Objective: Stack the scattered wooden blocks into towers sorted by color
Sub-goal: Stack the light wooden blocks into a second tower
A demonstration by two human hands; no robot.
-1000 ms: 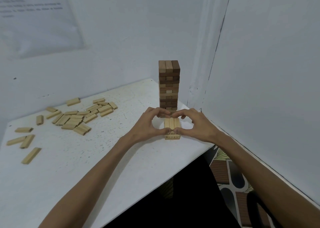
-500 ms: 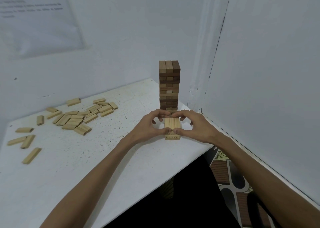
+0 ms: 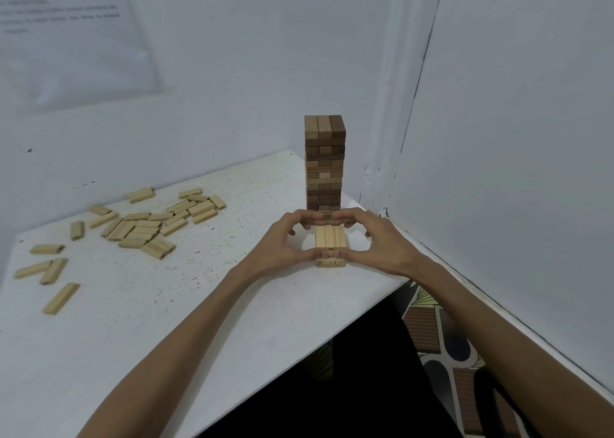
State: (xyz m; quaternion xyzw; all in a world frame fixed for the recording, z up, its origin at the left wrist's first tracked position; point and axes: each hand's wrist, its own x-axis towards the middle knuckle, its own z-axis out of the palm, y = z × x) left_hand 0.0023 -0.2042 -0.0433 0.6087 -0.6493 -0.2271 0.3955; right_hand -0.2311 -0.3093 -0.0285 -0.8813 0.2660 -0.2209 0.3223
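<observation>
A white, speckled counter [image 3: 172, 331] fills the lower left, set into a corner of pale walls [image 3: 515, 138]. A printed sheet [image 3: 66, 38] hangs at the upper left. At centre, the left hand [image 3: 282, 243] and right hand [image 3: 382, 243] curl around a low pale stack [image 3: 330, 238], thumbs pinching its front, just before the dark tower [image 3: 325, 161]. Loose pale blocks [image 3: 146, 226] lie at left. Patterned floor [image 3: 442, 341] shows at the lower right.

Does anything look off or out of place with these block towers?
One thing: about halfway up the dark tower a pale block end shows among the brown ones, so the colour sorting looks mixed there. Otherwise the tower stands straight. The light stack looks square.
</observation>
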